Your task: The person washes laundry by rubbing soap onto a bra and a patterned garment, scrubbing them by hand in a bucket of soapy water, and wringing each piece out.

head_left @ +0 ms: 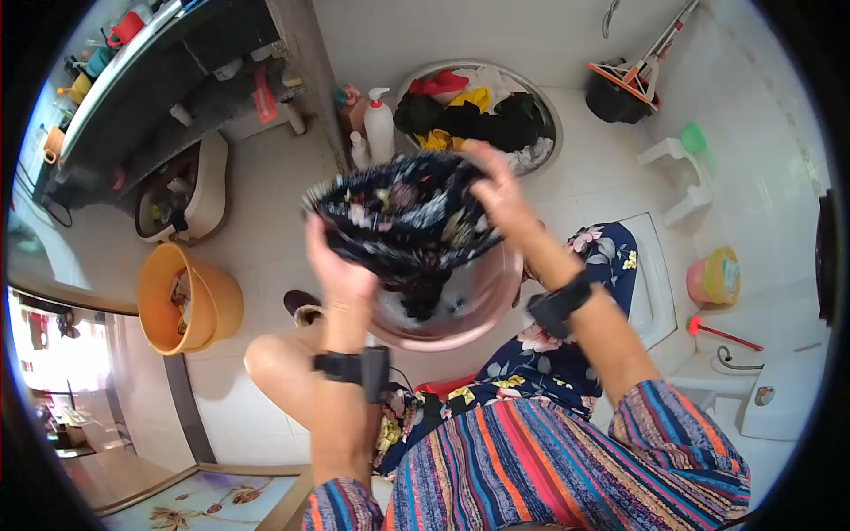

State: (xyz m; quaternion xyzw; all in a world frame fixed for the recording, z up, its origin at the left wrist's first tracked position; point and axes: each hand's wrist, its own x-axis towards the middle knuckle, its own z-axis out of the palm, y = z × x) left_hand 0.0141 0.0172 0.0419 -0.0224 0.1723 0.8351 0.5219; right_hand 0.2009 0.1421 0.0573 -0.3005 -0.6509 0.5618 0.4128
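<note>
A dark patterned cloth (pixel 407 212), blurred by motion, is held up between my two hands. My left hand (pixel 341 270) grips its lower left edge, and my right hand (pixel 505 195) has hold of its right side. Part of the cloth hangs down into a pink basin (pixel 443 341) that stands between my legs. Some water and suds show inside the basin, below the cloth. Both wrists wear black bands.
Behind the basin, a metal tub (pixel 555 133) holds heaped clothes, with a white pump bottle (pixel 380 128) beside it. An orange bucket (pixel 226 305) stands at left. A black bucket (pixel 615 102) with tools is at back right, near a white stool (pixel 686 181).
</note>
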